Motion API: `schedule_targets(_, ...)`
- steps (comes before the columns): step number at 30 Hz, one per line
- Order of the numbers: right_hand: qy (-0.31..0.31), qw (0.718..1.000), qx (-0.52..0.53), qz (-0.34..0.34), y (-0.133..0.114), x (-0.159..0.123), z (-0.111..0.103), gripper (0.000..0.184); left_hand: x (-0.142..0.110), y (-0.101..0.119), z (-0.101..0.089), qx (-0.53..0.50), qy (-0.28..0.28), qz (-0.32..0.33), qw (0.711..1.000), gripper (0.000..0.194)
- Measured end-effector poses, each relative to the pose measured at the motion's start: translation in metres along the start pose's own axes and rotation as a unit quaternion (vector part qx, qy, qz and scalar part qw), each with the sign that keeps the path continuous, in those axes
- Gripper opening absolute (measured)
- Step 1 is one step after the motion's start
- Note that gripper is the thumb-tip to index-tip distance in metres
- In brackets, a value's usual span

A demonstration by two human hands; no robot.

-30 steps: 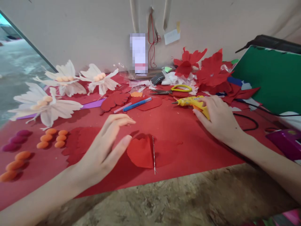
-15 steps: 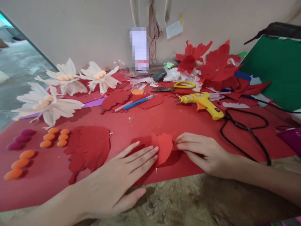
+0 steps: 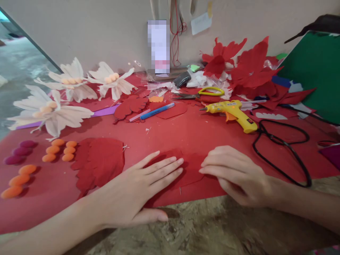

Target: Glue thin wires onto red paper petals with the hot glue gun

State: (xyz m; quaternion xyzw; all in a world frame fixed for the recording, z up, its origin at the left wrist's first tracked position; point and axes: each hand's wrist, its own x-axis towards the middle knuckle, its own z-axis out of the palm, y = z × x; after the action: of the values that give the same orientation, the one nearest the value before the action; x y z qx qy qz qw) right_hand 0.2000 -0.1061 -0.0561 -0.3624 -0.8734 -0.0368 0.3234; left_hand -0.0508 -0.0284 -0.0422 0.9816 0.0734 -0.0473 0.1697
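My left hand (image 3: 148, 187) lies flat with its fingers stretched out, pressing on a thin red petal-shaped piece (image 3: 190, 170) near the table's front edge. At that piece's right edge, my right hand (image 3: 233, 173) has its fingers curled and together, fingertips on the edge; its thumb is mostly hidden. The piece lies nearly flat and blends into the red sheet beneath. A small pin-like sliver (image 3: 180, 190) shows just below it. Left of my hands rests a stack of dark red crinkled petals (image 3: 99, 163), with thin pale stems or pins at its upper right corner.
Orange pompom rows (image 3: 20, 180) and a purple row (image 3: 21, 152) sit at left, below white fabric flowers (image 3: 57, 115). A blue pen (image 3: 157, 111), yellow-handled scissors (image 3: 211, 92) and red flowers (image 3: 249, 71) lie behind. A yellow glue gun (image 3: 233, 110) trails a black cord (image 3: 284, 148) at right.
The raised, folded-over part of the red piece now lies flat. My right hand has moved slightly right along with its edge. My left hand still presses on the piece.
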Motion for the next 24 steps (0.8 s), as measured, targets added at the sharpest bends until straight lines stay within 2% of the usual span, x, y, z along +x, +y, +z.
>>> schedule_targets(2, -0.047, 0.998, -0.01, -0.044, 0.001, -0.002, 0.001, 0.029, 0.0, -0.001, -0.001, -0.005, -0.022, -0.01, 1.0, 0.069)
schedule_targets(5, -0.07, 0.996, -0.017, -0.058, 0.002, -0.001, 0.004, 0.032, 0.001, -0.003, -0.001, -0.001, -0.02, -0.009, 1.0, 0.067)
schedule_targets(9, -0.07, 0.997, -0.011, -0.037, 0.001, 0.003, 0.006, 0.033, 0.007, -0.008, -0.002, 0.03, 0.013, -0.014, 0.999, 0.066)
schedule_targets(13, -0.073, 0.997, -0.005, -0.033, -0.001, 0.004, 0.006, 0.035, 0.015, -0.014, -0.006, 0.04, -0.007, -0.019, 0.999, 0.061)
schedule_targets(21, -0.07, 0.997, -0.001, -0.028, 0.0, 0.002, 0.006, 0.035, 0.02, -0.025, -0.009, 0.059, -0.005, -0.03, 0.998, 0.057)
schedule_targets(24, -0.068, 0.997, -0.006, -0.032, 0.001, 0.002, 0.006, 0.034, 0.02, -0.027, -0.009, 0.069, 0.032, -0.042, 0.996, 0.06)
